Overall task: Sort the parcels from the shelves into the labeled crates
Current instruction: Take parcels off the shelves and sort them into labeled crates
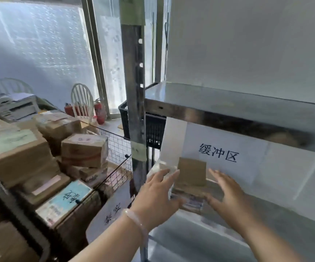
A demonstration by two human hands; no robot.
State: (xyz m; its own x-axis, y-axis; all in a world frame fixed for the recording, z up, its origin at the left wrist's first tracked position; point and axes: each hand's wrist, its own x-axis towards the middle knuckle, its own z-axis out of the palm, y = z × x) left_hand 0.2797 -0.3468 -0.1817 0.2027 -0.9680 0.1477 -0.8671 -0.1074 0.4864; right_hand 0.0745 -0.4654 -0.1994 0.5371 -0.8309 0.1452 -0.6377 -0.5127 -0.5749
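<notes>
Parcel (pixel 191 172) sits between left hand (pixel 158 195) and right hand (pixel 228 197).

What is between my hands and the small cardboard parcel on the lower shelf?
Nothing visible blocks them. The left hand and right hand flank the cardboard parcel on the lower shelf. Blurred clear plastic by the left fingers may be its wrapping.

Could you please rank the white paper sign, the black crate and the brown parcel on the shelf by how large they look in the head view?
1. white paper sign
2. black crate, partly hidden behind the post and farther back, so less sure
3. brown parcel
</notes>
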